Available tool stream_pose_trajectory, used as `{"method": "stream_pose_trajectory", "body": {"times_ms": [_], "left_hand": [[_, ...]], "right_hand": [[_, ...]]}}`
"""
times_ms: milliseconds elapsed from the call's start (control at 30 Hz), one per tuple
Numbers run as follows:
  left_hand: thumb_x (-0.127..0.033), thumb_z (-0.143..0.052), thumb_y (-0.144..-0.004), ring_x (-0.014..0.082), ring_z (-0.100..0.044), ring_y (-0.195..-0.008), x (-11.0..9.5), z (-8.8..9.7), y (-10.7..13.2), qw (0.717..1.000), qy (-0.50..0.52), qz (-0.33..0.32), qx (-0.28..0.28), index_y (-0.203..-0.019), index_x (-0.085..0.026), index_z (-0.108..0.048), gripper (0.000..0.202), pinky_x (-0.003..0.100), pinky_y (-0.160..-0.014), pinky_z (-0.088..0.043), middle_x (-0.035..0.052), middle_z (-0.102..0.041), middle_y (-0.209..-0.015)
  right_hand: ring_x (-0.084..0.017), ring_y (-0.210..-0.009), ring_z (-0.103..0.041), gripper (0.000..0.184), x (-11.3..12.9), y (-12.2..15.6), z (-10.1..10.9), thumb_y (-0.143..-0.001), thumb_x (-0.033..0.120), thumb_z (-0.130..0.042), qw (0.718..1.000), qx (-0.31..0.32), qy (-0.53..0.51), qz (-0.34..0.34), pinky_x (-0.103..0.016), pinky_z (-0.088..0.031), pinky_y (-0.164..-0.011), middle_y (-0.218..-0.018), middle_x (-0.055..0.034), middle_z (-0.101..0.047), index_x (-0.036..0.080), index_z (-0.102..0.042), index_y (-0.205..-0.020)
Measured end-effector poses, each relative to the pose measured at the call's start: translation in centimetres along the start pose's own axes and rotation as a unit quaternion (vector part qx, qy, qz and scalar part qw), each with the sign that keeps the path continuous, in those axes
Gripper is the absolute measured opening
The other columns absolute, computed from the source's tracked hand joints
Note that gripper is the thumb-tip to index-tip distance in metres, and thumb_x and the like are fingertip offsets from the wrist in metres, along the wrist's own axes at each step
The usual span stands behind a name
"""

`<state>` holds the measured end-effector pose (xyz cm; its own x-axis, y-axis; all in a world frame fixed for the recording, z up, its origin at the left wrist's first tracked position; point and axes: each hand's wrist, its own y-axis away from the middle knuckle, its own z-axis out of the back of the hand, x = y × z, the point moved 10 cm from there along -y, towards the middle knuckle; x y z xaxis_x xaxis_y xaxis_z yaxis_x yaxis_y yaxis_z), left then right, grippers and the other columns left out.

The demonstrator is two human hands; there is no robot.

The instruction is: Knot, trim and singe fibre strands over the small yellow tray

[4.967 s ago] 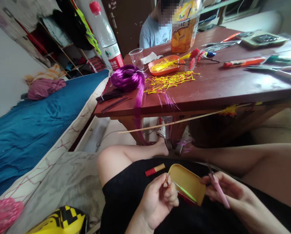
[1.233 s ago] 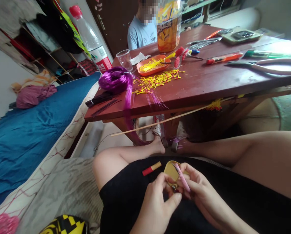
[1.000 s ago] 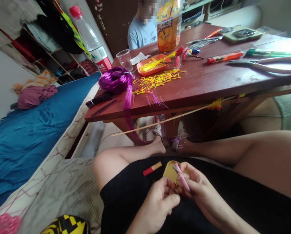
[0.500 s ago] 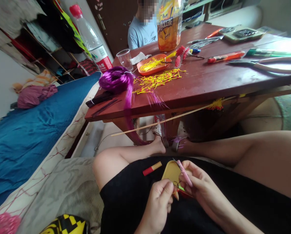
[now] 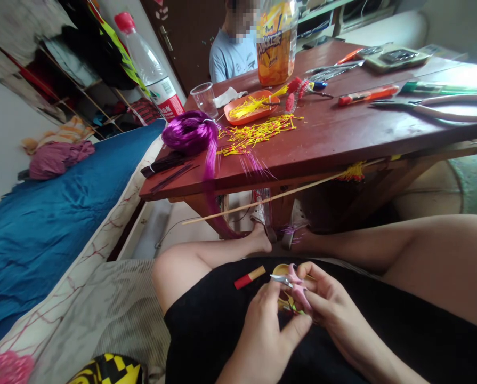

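Head view, right hand (image 5: 325, 300) curled round scissors (image 5: 300, 294), left hand (image 5: 267, 326) half-curled, contents unclear

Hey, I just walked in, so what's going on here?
A seated person holds pink-handled scissors in the right hand. The left hand is close by; what its fingers hold is mostly hidden. Both hands are over a yellow tray on the lap, near a red-and-tan tube. On the table ahead lie a purple bundle, yellow stems and pliers. Another person sits across it.
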<state>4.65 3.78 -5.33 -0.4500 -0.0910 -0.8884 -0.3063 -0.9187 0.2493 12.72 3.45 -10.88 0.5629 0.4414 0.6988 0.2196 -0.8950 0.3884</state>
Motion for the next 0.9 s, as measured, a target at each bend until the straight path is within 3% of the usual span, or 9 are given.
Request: {"method": "stream_pose_trajectory", "body": {"times_ms": [133,300,400,500,633,767,900], "left_hand": [[-0.015,-0.052,-0.081,0.0190,-0.061,-0.083,0.3,-1.4,-0.3,0.999,0.015,0.018,0.046,-0.101,-0.021,-0.057,0.021,0.027,-0.075,-0.045,0.0040,-0.067,-0.089],[-0.021,-0.048,-0.086,0.0183,-0.061,-0.080,1.0,-1.9,-0.1,0.992,0.095,0.028,0.079,-0.094,-0.017,-0.062,0.016,0.027,-0.075,-0.044,0.0055,-0.066,-0.085],[-0.026,-0.048,-0.086,0.0159,-0.056,-0.078,1.5,-2.0,0.2,0.982,0.163,0.042,0.084,-0.089,-0.016,-0.061,0.017,0.026,-0.075,-0.042,0.0040,-0.061,-0.080],[-0.033,-0.046,-0.087,0.0108,-0.045,-0.064,2.7,-2.5,0.4,0.970,0.214,0.067,0.090,-0.085,-0.015,-0.058,0.021,0.022,-0.063,-0.037,0.0000,-0.051,-0.072],[-0.040,-0.046,-0.086,0.0088,-0.030,-0.054,4.5,-2.5,0.5,0.967,0.227,0.101,0.057,-0.074,-0.016,-0.054,0.028,0.022,-0.052,-0.026,-0.0034,-0.040,-0.064],[-0.044,-0.042,-0.086,0.0094,-0.026,-0.050,5.0,-2.0,0.3,0.982,0.158,0.103,0.023,-0.063,-0.017,-0.050,0.037,0.024,-0.048,-0.020,-0.0052,-0.033,-0.054],[-0.049,-0.045,-0.083,0.0090,-0.027,-0.048,5.3,-1.6,0.1,0.976,0.190,0.110,-0.018,-0.060,-0.017,-0.048,0.040,0.024,-0.048,-0.020,-0.0059,-0.034,-0.050]], "right_hand": [[-0.004,-0.045,-0.032,0.030,0.4,0.1,-0.1,-0.072,0.035,-0.070,1.000,0.008,0.011,0.015,-0.014,-0.022,-0.042,-0.055,0.0067,-0.050,0.020,-0.044,-0.074],[-0.004,-0.044,-0.029,0.031,0.4,-0.1,0.0,-0.071,0.036,-0.070,1.000,0.000,0.005,0.011,-0.015,-0.020,-0.041,-0.053,0.0075,-0.048,0.021,-0.043,-0.073],[-0.004,-0.042,-0.027,0.030,0.2,-0.3,0.2,-0.071,0.036,-0.070,1.000,-0.004,-0.001,0.006,-0.016,-0.019,-0.040,-0.051,0.0086,-0.047,0.021,-0.044,-0.074],[-0.004,-0.041,-0.028,0.029,0.0,-0.3,0.2,-0.073,0.037,-0.068,1.000,0.000,-0.007,-0.002,-0.017,-0.020,-0.041,-0.049,0.0088,-0.047,0.021,-0.044,-0.075],[-0.004,-0.042,-0.028,0.028,-0.3,-0.1,0.4,-0.071,0.036,-0.070,1.000,-0.013,0.003,-0.011,-0.017,-0.020,-0.042,-0.050,0.0083,-0.047,0.020,-0.049,-0.078],[-0.004,-0.042,-0.030,0.028,-0.3,0.0,0.6,-0.069,0.036,-0.072,0.999,-0.024,0.010,-0.025,-0.017,-0.022,-0.042,-0.051,0.0075,-0.048,0.019,-0.052,-0.080],[-0.008,-0.048,-0.040,0.026,-0.1,0.5,1.6,-0.069,0.038,-0.070,0.999,-0.022,0.038,-0.019,-0.019,-0.033,-0.047,-0.056,0.0049,-0.052,0.019,-0.053,-0.076]]}}
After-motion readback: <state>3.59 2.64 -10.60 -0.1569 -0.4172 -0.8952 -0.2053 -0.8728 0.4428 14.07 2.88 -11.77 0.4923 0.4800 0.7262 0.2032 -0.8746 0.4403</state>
